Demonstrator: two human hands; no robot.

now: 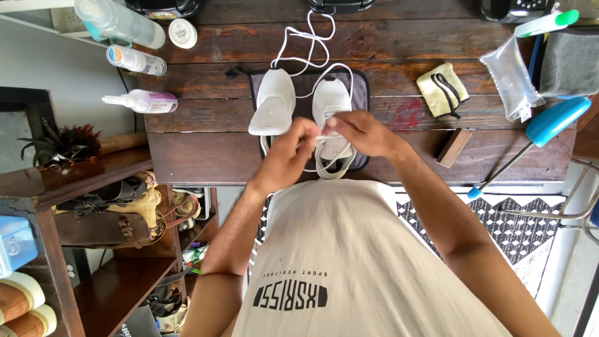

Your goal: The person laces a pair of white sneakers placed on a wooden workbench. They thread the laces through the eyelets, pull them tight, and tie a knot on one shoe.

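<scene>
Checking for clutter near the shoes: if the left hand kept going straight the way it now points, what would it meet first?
The left hand points up and right, toward the right hand above the right-side white lace-up sneaker. It would likely meet that hand's fingers first; they look almost touching, though depth is unclear.

Bright, even daylight with soft shadows, sharp focus throughout, and wide-angle bending toward the edges.

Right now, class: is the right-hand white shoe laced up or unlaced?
Unlaced, at least partly: the white lace trails loose across the table beyond the right-hand shoe.
</scene>
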